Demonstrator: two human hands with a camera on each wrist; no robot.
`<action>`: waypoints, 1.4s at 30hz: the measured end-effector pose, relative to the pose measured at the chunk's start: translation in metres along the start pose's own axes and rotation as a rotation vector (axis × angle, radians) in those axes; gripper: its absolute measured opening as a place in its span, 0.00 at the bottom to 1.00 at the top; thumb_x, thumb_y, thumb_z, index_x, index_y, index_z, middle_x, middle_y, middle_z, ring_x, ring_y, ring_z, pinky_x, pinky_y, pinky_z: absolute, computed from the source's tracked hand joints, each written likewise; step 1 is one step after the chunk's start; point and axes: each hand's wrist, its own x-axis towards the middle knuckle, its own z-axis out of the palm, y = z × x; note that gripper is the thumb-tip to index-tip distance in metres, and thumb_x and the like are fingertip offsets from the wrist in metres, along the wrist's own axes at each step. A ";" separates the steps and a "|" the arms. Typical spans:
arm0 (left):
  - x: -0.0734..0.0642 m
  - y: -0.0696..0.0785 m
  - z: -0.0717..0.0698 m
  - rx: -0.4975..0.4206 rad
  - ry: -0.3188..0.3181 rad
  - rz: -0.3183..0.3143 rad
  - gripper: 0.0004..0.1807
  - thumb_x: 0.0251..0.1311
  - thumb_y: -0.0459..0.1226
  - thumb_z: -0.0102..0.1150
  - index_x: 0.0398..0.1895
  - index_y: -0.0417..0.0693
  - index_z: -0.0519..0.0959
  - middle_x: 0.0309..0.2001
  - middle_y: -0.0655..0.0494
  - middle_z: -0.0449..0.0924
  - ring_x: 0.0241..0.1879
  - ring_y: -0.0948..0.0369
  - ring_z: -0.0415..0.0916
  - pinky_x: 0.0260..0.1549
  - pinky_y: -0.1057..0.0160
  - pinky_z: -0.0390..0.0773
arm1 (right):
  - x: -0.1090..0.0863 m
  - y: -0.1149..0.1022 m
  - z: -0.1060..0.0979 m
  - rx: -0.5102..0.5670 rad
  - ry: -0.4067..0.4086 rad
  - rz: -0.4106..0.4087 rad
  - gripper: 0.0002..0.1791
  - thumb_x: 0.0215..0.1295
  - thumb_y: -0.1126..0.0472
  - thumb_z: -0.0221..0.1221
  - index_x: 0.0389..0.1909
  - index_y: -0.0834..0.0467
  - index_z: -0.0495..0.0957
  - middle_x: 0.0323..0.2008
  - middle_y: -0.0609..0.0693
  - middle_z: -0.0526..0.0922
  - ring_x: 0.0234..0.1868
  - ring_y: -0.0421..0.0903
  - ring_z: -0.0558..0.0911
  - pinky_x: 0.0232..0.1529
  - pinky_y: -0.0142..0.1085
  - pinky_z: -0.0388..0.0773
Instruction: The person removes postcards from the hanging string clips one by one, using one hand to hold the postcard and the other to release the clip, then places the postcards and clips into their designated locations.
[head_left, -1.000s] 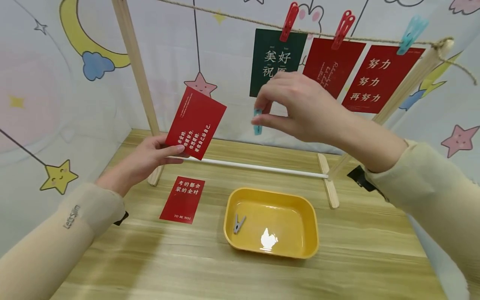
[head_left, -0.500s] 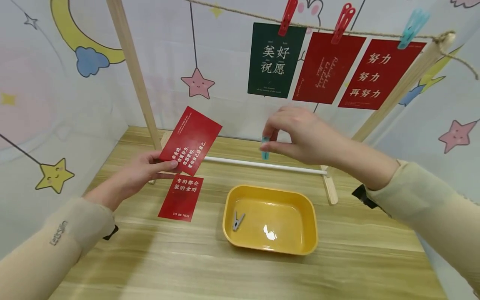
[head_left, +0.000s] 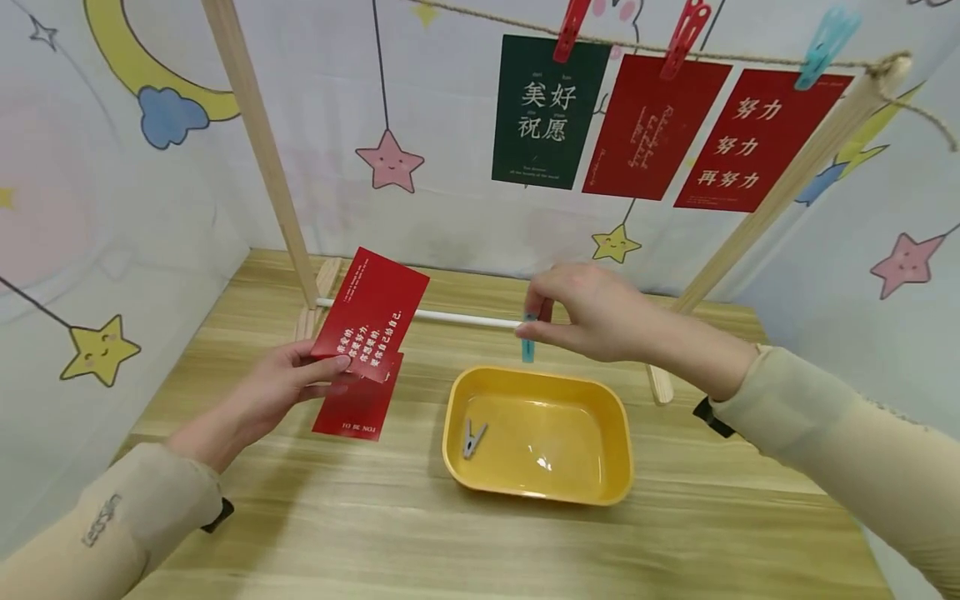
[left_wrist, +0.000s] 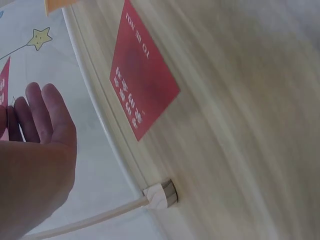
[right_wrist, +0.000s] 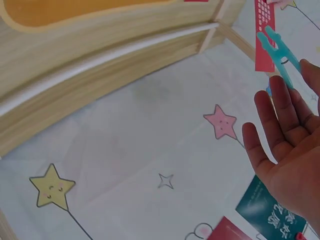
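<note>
Nearest on the surface (head_left: 450, 550), the yellow tray (head_left: 573, 425) is sitting with a gray clip (head_left: 472, 440) lying inside by its left wall. Left of it, the TO BE NO.1 card (head_left: 351, 415) is lying flat. Above that, my left hand (head_left: 296, 372) is pinching a red card (head_left: 377, 300) near its lower left corner, thumb on the printed face; most of the card is reaching up and away past the grip, and my left wrist feed is showing it apart from the one below. My right hand (head_left: 592, 307) is pinching a blue clip (right_wrist: 278, 52) between thumb and fingertips, one end inside the grip, the other pointing outward. Behind, a white rod (head_left: 468, 318) is running between the wooden posts (head_left: 258, 142). Higher up, a green card (head_left: 551, 121) and two hanging red cards (head_left: 656, 125) are dangling from a cord (head_left: 465, 18) by pegs (head_left: 684, 40), before a star-patterned cloth (head_left: 457, 225).
</note>
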 end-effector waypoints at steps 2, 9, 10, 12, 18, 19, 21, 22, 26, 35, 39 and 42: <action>-0.002 -0.003 0.003 -0.019 0.010 -0.014 0.35 0.77 0.48 0.62 0.77 0.39 0.66 0.57 0.59 0.82 0.54 0.60 0.83 0.58 0.60 0.83 | -0.001 0.002 0.007 0.007 0.001 -0.013 0.10 0.69 0.51 0.73 0.36 0.51 0.84 0.31 0.40 0.85 0.37 0.42 0.80 0.42 0.40 0.79; -0.011 -0.013 0.015 -0.083 0.049 -0.075 0.37 0.77 0.49 0.62 0.79 0.39 0.63 0.64 0.52 0.76 0.53 0.62 0.82 0.55 0.64 0.84 | -0.003 0.006 0.025 0.051 -0.039 -0.007 0.10 0.70 0.51 0.72 0.36 0.51 0.83 0.31 0.38 0.85 0.34 0.41 0.79 0.39 0.38 0.79; -0.012 -0.015 0.017 -0.089 0.053 -0.083 0.37 0.77 0.49 0.62 0.79 0.38 0.63 0.65 0.50 0.76 0.53 0.61 0.83 0.55 0.64 0.84 | -0.003 0.006 0.027 0.059 -0.045 0.002 0.09 0.70 0.51 0.72 0.36 0.51 0.83 0.31 0.38 0.85 0.34 0.41 0.79 0.39 0.38 0.79; -0.013 -0.017 0.021 -0.099 0.058 -0.098 0.37 0.77 0.49 0.62 0.79 0.38 0.63 0.66 0.48 0.76 0.52 0.61 0.85 0.55 0.64 0.85 | -0.004 0.007 0.032 0.070 -0.056 0.021 0.10 0.70 0.51 0.72 0.36 0.51 0.83 0.31 0.38 0.84 0.34 0.41 0.79 0.40 0.38 0.80; -0.017 -0.024 0.027 -0.121 0.061 -0.137 0.38 0.77 0.48 0.62 0.78 0.36 0.62 0.65 0.45 0.79 0.52 0.58 0.87 0.52 0.62 0.87 | -0.006 0.010 0.042 0.099 -0.085 0.053 0.09 0.71 0.50 0.71 0.36 0.50 0.83 0.31 0.37 0.83 0.34 0.40 0.79 0.40 0.38 0.81; -0.018 -0.025 0.027 -0.132 0.058 -0.138 0.38 0.77 0.48 0.62 0.78 0.35 0.62 0.65 0.45 0.80 0.52 0.58 0.87 0.52 0.62 0.87 | -0.007 0.010 0.044 0.103 -0.085 0.055 0.09 0.71 0.50 0.71 0.36 0.50 0.83 0.31 0.37 0.83 0.34 0.41 0.79 0.40 0.38 0.80; -0.019 -0.027 0.028 -0.152 0.054 -0.146 0.38 0.77 0.48 0.62 0.79 0.36 0.62 0.64 0.45 0.80 0.52 0.57 0.87 0.52 0.61 0.87 | -0.008 0.011 0.047 0.107 -0.081 0.054 0.09 0.71 0.51 0.71 0.36 0.49 0.83 0.30 0.36 0.83 0.33 0.41 0.79 0.39 0.38 0.80; -0.019 -0.028 0.029 -0.160 0.051 -0.150 0.38 0.78 0.48 0.62 0.79 0.36 0.62 0.64 0.45 0.80 0.52 0.56 0.87 0.52 0.61 0.87 | -0.009 0.012 0.048 0.108 -0.079 0.050 0.09 0.71 0.51 0.71 0.35 0.49 0.83 0.30 0.36 0.82 0.33 0.40 0.79 0.39 0.38 0.80; -0.022 -0.034 0.029 -0.196 0.051 -0.180 0.39 0.77 0.49 0.62 0.79 0.35 0.60 0.64 0.44 0.80 0.52 0.56 0.87 0.51 0.58 0.88 | -0.012 0.016 0.055 0.113 -0.071 0.026 0.09 0.71 0.51 0.71 0.33 0.49 0.83 0.29 0.35 0.82 0.32 0.38 0.78 0.37 0.38 0.78; -0.027 -0.044 0.030 -0.246 0.081 -0.223 0.40 0.77 0.49 0.63 0.78 0.34 0.59 0.61 0.46 0.82 0.48 0.60 0.88 0.49 0.57 0.89 | -0.021 0.024 0.075 0.156 -0.125 0.056 0.11 0.73 0.50 0.69 0.34 0.49 0.81 0.28 0.35 0.82 0.29 0.36 0.76 0.35 0.36 0.76; -0.028 -0.047 0.031 -0.252 0.089 -0.238 0.41 0.77 0.49 0.62 0.80 0.34 0.58 0.61 0.47 0.82 0.48 0.60 0.88 0.49 0.58 0.89 | -0.024 0.025 0.084 0.175 -0.144 0.070 0.11 0.74 0.49 0.68 0.34 0.50 0.81 0.29 0.37 0.82 0.29 0.36 0.76 0.35 0.36 0.77; -0.029 -0.049 0.031 -0.261 0.092 -0.237 0.41 0.77 0.49 0.62 0.80 0.33 0.58 0.58 0.50 0.86 0.47 0.60 0.88 0.48 0.58 0.89 | -0.025 0.025 0.090 0.184 -0.149 0.077 0.11 0.74 0.49 0.68 0.33 0.50 0.82 0.29 0.37 0.82 0.29 0.36 0.76 0.35 0.35 0.78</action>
